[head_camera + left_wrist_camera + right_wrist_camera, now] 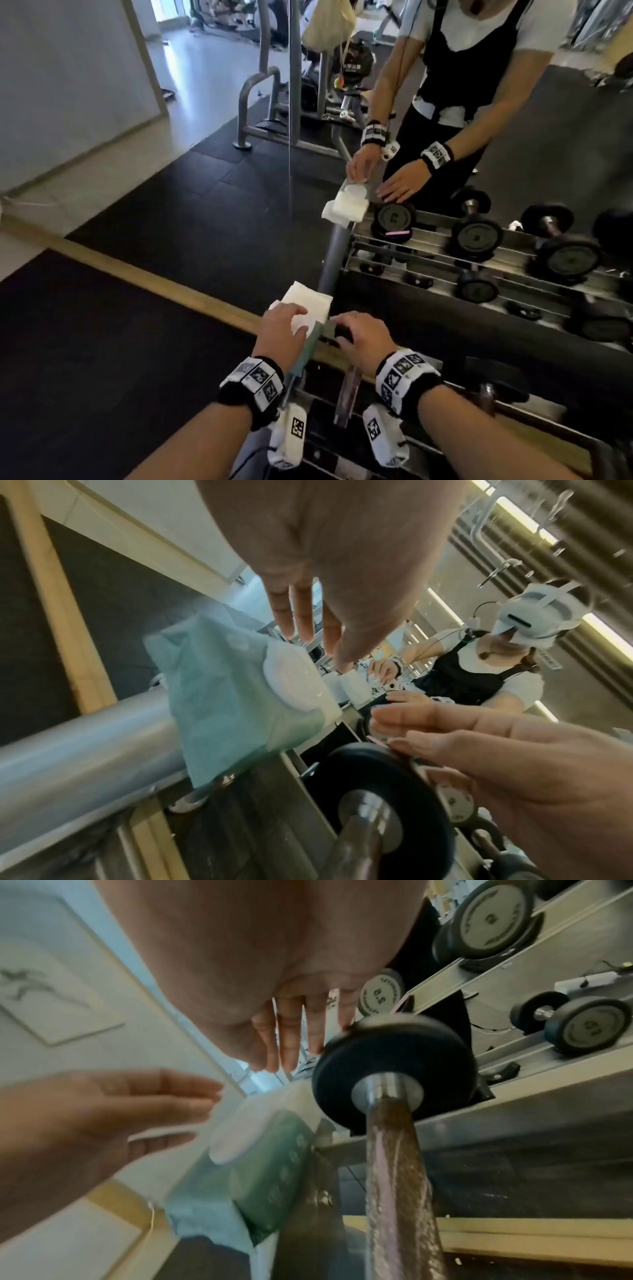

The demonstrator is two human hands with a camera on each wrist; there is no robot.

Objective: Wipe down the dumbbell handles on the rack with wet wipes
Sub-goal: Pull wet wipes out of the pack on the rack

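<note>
A teal wet-wipes pack point(310, 346) point(226, 702) point(260, 1167) with a white round lid lies on the rack's left end post. White wipe material point(308, 303) sticks out at its far end. My left hand point(296, 318) point(301, 620) hovers over the pack with straight fingers, its fingertips on the white wipe. My right hand point(342, 325) point(294, 1037) rests on the black end plate point(343, 334) point(394, 1069) of the nearest dumbbell. That dumbbell's brownish handle point(394, 1177) point(347, 397) runs back under my right wrist.
A wall mirror directly ahead repeats me, the pack and rows of black dumbbells point(476, 236). A wooden strip point(164, 284) marks its base. The rack's rails point(534, 419) extend right. Black rubber flooring point(102, 359) lies to the left.
</note>
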